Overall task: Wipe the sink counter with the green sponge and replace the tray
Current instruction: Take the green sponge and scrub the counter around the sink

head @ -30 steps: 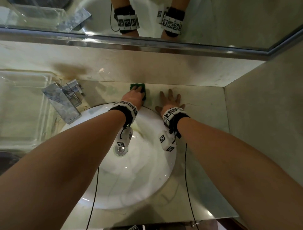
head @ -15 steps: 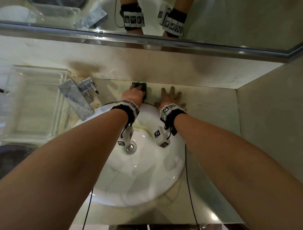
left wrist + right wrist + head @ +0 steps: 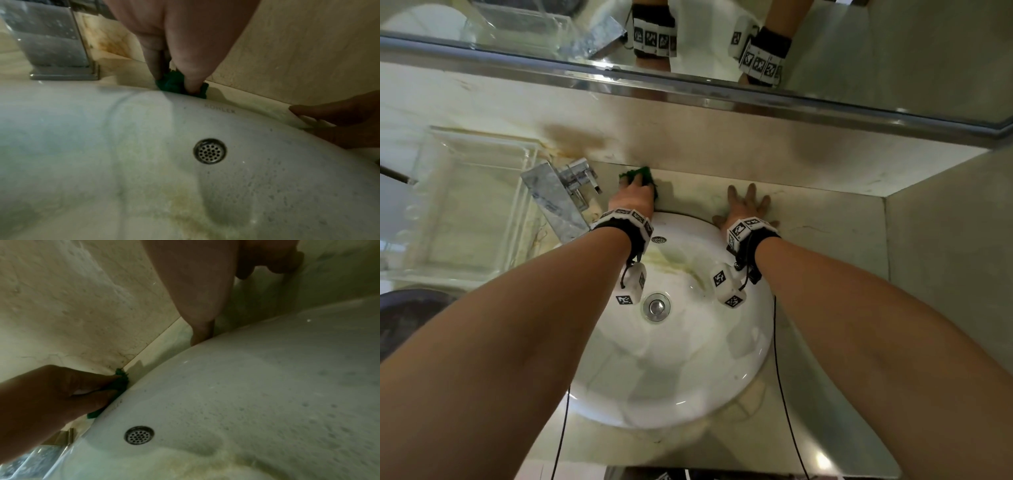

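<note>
In the narrow strip of counter (image 3: 825,219) between the basin (image 3: 681,359) and the back wall, the left hand (image 3: 635,198) pinches the green sponge (image 3: 642,173) between thumb and fingers, pressing it into the corner just beside the faucet (image 3: 558,198). The right hand (image 3: 748,205) lies spread flat on the counter – bracing. The clear tray (image 3: 472,202) sits left of the faucet. Likely risks: knuckles catching the faucet base, or the crumpled sponge skipping the wall seam, leaving grime.
</note>
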